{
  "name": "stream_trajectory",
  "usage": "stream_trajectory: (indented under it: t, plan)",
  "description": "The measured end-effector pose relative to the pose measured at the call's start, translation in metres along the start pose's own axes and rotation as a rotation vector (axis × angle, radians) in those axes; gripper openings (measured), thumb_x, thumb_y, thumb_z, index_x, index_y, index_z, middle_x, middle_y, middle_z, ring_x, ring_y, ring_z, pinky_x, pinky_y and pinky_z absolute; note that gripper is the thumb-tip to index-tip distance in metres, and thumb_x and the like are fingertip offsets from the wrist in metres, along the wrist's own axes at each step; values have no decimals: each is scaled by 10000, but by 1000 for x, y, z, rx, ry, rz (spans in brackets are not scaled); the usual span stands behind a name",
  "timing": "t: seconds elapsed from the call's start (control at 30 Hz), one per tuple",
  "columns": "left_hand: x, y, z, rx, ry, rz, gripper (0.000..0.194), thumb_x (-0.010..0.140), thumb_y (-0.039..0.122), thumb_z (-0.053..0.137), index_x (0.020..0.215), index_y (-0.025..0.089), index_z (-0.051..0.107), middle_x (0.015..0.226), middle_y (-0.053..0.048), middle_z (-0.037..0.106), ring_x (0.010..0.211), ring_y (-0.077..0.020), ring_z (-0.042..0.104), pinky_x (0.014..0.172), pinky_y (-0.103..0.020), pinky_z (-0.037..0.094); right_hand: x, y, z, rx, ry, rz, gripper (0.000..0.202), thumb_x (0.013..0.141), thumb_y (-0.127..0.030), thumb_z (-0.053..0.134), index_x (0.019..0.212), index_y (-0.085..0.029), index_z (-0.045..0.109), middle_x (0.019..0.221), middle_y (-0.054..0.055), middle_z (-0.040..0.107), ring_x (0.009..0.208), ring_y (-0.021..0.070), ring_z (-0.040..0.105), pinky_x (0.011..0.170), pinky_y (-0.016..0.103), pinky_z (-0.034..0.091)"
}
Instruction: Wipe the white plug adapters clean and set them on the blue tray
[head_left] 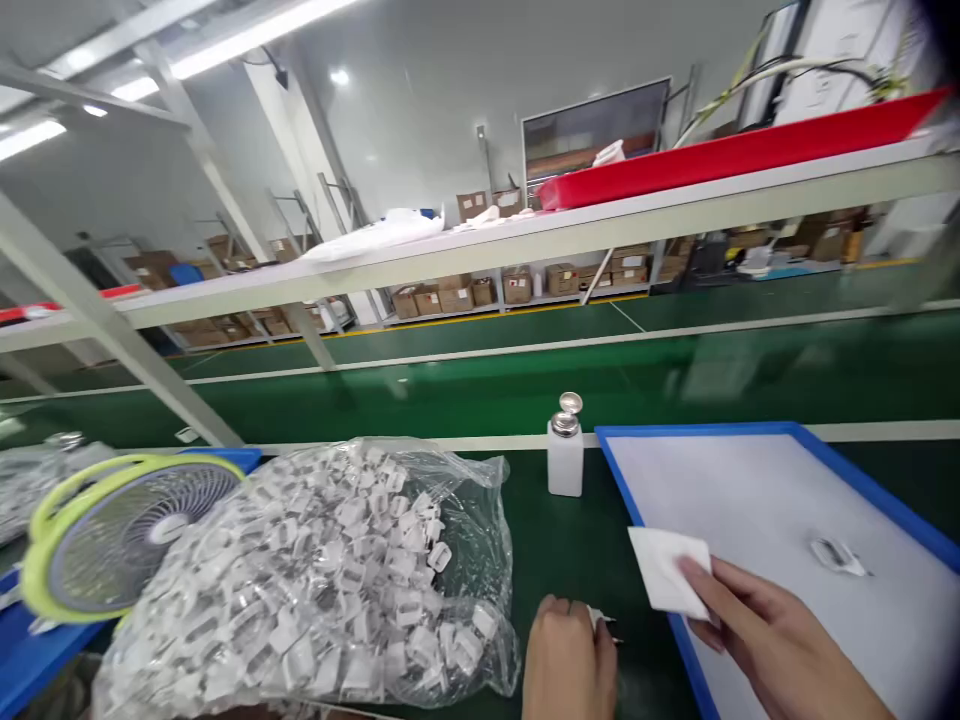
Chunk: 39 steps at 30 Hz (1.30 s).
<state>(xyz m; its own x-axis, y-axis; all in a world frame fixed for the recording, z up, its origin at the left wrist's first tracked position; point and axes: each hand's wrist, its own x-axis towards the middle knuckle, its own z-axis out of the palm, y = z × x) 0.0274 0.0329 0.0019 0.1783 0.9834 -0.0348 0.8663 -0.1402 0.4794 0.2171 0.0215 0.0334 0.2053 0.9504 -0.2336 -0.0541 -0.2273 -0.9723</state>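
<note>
My left hand (566, 655), closed with its back towards me, grips a small white plug piece (598, 616) with metal pins pointing right. Most of that piece is hidden behind the fingers. Pinched between the thumb and fingers of my right hand (742, 610) is a folded white wiping cloth (667, 570), held above the left edge of a blue-rimmed white tray (750, 428). A similar white plug piece (838, 555) lies in the tray. Left of my left hand, a clear plastic bag (480, 510) lies open, heaped with many white plastic plug pieces (352, 570).
Behind my hands stands a white pump bottle (565, 465) with its metal lid raised. A yellow-green fan (142, 530) sits at the left by a blue tray (37, 660). A raised shelf (510, 235) crosses ahead, bearing a red tray (735, 150).
</note>
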Motion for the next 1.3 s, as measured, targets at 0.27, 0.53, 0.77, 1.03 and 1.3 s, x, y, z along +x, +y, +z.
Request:
stream_trajectory:
  t: [0.27, 0.53, 0.77, 1.03, 1.3]
  plan:
    - [-8, -29, -10, -411, -136, 157, 663, 825, 85, 542, 1480, 190, 527, 1486, -122, 568, 1349, -312, 488, 1120, -413, 395, 95, -97, 44, -762, 198, -857, 272, 1050, -397, 495, 1035, -176, 653, 1056, 71, 642, 880, 174, 605, 785, 345, 522]
    - [-5, -51, 6, -483, -68, 191, 564, 789, 36, 538, 1317, 187, 671, 1121, -115, 718, 1000, -259, 658, 941, -363, 533, 122, -108, 64, -1235, -90, -1052, 205, 1000, -319, 643, 1140, -171, 662, 1186, 72, 660, 1013, 195, 661, 871, 394, 579]
    - [4, -73, 24, -512, 94, 373, 400, 875, 140, 569, 1219, 248, 743, 1140, -108, 756, 1019, -296, 679, 923, -410, 565, 116, -119, 64, -1353, -96, -1029, 249, 992, -316, 657, 1192, -168, 652, 1245, 83, 646, 1055, 211, 661, 887, 412, 584]
    - [4, -71, 9, -419, 41, 367, 386, 895, 120, 528, 1200, 220, 745, 1035, -118, 749, 984, -297, 696, 827, -379, 593, 90, -121, 62, -1089, 47, -937, 140, 1021, -259, 606, 1100, -157, 659, 1088, 44, 670, 907, 157, 668, 807, 343, 586]
    - [2, -69, -9, -366, 32, 416, 410, 825, 11, 468, 1082, 158, 753, 910, -103, 730, 866, -242, 714, 731, -330, 628, -47, 12, 81, -726, 342, -706, 296, 1057, -115, 353, 1216, -146, 601, 889, 41, 577, 703, 121, 642, 613, 211, 554]
